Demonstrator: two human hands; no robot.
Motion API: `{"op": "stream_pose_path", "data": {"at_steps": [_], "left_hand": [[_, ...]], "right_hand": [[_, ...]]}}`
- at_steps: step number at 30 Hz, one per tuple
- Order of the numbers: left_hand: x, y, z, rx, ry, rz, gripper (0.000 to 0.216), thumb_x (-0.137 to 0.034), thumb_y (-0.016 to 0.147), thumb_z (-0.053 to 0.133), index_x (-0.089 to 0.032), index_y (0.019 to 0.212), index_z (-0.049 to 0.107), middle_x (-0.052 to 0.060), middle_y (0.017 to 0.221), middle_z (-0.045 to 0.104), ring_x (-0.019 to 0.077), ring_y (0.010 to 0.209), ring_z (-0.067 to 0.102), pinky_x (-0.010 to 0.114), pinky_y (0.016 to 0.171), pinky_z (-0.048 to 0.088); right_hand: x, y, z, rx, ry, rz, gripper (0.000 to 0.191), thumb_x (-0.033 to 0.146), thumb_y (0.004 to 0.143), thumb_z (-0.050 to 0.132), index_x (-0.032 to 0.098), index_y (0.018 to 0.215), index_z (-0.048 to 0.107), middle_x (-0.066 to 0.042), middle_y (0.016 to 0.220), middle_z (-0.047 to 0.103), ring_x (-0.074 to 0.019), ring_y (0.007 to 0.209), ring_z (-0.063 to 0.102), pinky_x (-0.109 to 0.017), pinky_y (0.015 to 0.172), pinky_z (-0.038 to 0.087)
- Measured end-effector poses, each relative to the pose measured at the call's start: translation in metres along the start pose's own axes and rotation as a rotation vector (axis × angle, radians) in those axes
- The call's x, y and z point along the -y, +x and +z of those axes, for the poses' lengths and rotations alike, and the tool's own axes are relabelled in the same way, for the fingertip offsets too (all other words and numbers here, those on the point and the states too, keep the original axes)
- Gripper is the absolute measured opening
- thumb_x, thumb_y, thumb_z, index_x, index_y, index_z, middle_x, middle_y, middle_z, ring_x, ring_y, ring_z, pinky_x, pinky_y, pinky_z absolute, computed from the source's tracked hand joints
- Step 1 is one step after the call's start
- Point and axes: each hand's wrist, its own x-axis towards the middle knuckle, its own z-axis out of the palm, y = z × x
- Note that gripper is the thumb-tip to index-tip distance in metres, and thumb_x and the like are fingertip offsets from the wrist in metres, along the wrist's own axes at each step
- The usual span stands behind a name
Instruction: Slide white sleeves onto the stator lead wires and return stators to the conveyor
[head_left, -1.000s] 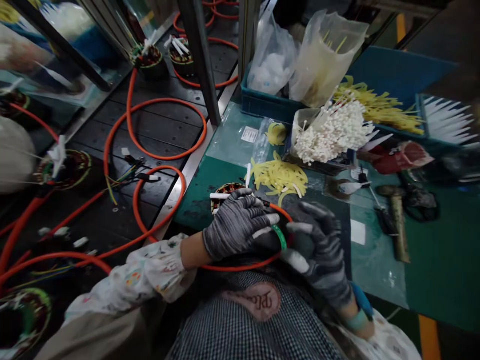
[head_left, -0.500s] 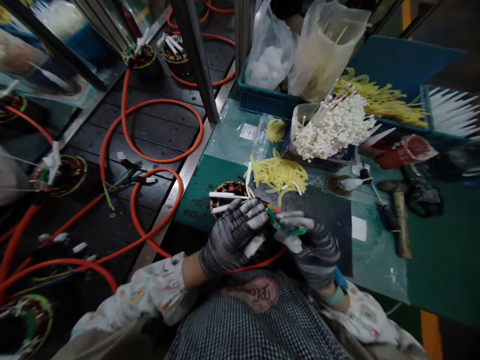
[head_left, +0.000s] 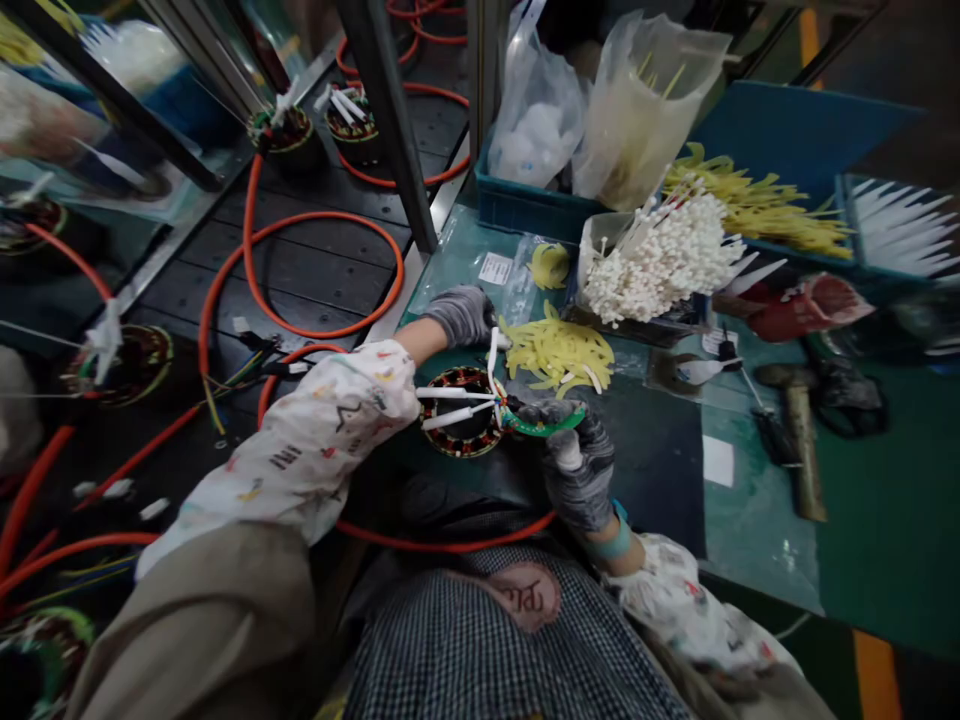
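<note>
My right hand [head_left: 581, 465], in a grey glove with white fingertips, pinches a curved green circuit board [head_left: 544, 428]. Just left of it, a motor stator [head_left: 450, 448] with copper windings lies on the green mat. White sleeved leads [head_left: 448, 418] cross the stator and meet wires at the board's left end. My left hand [head_left: 461, 315] reaches past the stator to the left edge of a pile of yellow curved strips [head_left: 562, 350]. Its fingers are curled downward, and whatever they hold is hidden. An upright white sleeve [head_left: 493, 358] stands close to its fingertips.
Behind the strips sits a box of white-tipped sticks [head_left: 660, 260], beside a blue bin [head_left: 517, 200] with plastic bags. A hammer [head_left: 806, 450] and a screwdriver [head_left: 765, 415] lie right. Orange cables [head_left: 322, 215] and more stators [head_left: 281, 135] occupy the dark conveyor at left.
My left hand has moved from beside the board up and away to the yellow strips. My right hand has shifted slightly left and lower with the board, and the stator now shows fully.
</note>
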Motion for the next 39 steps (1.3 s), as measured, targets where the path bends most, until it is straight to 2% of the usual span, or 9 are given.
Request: {"op": "stream_pose_path", "data": {"at_steps": [5,11,17,22,24,28,33,36,39], "left_hand": [[-0.015,0.008,0.016,0.022,-0.030,-0.014,0.031,-0.032,0.069,0.099,-0.023,0.066,0.069,0.001,0.066,0.064,0.0305,0.091,0.073,0.044,0.097,0.060],[0.002,-0.010,-0.002,-0.063,-0.241,0.049,0.022,-0.034,0.073,0.089,-0.019,0.078,0.075,0.002,0.074,0.073,0.0225,0.077,0.067,0.037,0.082,0.062],[0.002,-0.112,-0.005,-0.511,-0.354,0.327,0.023,-0.039,0.105,0.076,-0.020,0.114,0.082,0.010,0.113,0.086,0.0258,0.102,0.082,0.043,0.100,0.071],[-0.022,-0.190,0.024,-0.788,0.045,0.870,0.027,-0.019,0.115,0.076,-0.029,0.138,0.085,0.006,0.120,0.092,0.0240,0.111,0.088,0.037,0.099,0.072],[-0.029,-0.198,0.033,-0.813,0.120,0.927,0.028,-0.017,0.121,0.067,-0.025,0.144,0.082,0.008,0.123,0.093,0.0226,0.116,0.088,0.034,0.101,0.073],[-0.032,-0.197,0.047,-0.755,-0.001,0.840,0.030,-0.022,0.126,0.060,-0.026,0.145,0.082,0.006,0.122,0.094,0.0195,0.120,0.089,0.032,0.109,0.073],[-0.021,-0.206,0.054,-0.714,-0.168,0.879,0.032,-0.023,0.126,0.061,-0.029,0.145,0.085,0.005,0.128,0.094,0.0176,0.122,0.089,0.030,0.112,0.072],[0.003,-0.208,0.048,-0.713,-0.428,0.603,0.031,-0.025,0.117,0.079,-0.033,0.146,0.085,0.004,0.125,0.094,0.0178,0.112,0.090,0.030,0.104,0.074],[0.033,-0.194,0.042,-0.550,-0.610,0.266,0.081,-0.043,0.088,0.108,-0.026,0.161,0.078,0.012,0.132,0.090,0.0266,0.113,0.090,0.035,0.094,0.076]], "right_hand": [[-0.001,-0.004,0.005,-0.031,0.033,0.031,0.037,0.070,0.106,0.087,0.034,0.103,0.094,-0.006,0.095,0.095,-0.0311,0.083,0.091,-0.046,0.082,0.081],[-0.005,0.001,0.007,-0.030,-0.001,0.074,0.036,0.066,0.112,0.077,0.033,0.110,0.091,-0.008,0.107,0.096,-0.0292,0.097,0.092,-0.048,0.099,0.080],[-0.004,0.012,0.012,-0.014,0.018,0.106,0.039,0.065,0.119,0.069,0.032,0.111,0.089,-0.006,0.098,0.092,-0.0252,0.079,0.087,-0.041,0.072,0.077],[0.012,0.016,0.015,-0.036,-0.058,0.075,0.042,0.068,0.114,0.080,0.029,0.109,0.095,-0.009,0.107,0.096,-0.0288,0.095,0.092,-0.044,0.087,0.079],[0.017,0.015,0.016,-0.058,-0.056,0.075,0.042,0.068,0.113,0.081,0.029,0.110,0.096,-0.008,0.110,0.097,-0.0292,0.099,0.093,-0.045,0.093,0.079],[0.020,0.007,0.012,-0.061,-0.109,-0.007,0.035,0.064,0.111,0.087,0.030,0.109,0.096,-0.004,0.106,0.098,-0.0285,0.096,0.094,-0.044,0.093,0.079],[0.014,0.000,0.008,-0.052,-0.153,-0.075,0.037,0.065,0.115,0.080,0.031,0.116,0.093,-0.005,0.111,0.097,-0.0296,0.103,0.093,-0.049,0.100,0.079],[0.003,0.002,0.007,0.046,-0.086,-0.077,0.050,0.074,0.120,0.064,0.031,0.114,0.087,-0.007,0.100,0.092,-0.0304,0.093,0.090,-0.053,0.094,0.080],[-0.002,0.009,0.003,0.218,-0.066,-0.029,0.049,0.075,0.120,0.063,0.033,0.119,0.088,-0.007,0.096,0.090,-0.0291,0.085,0.088,-0.051,0.086,0.081]]}}
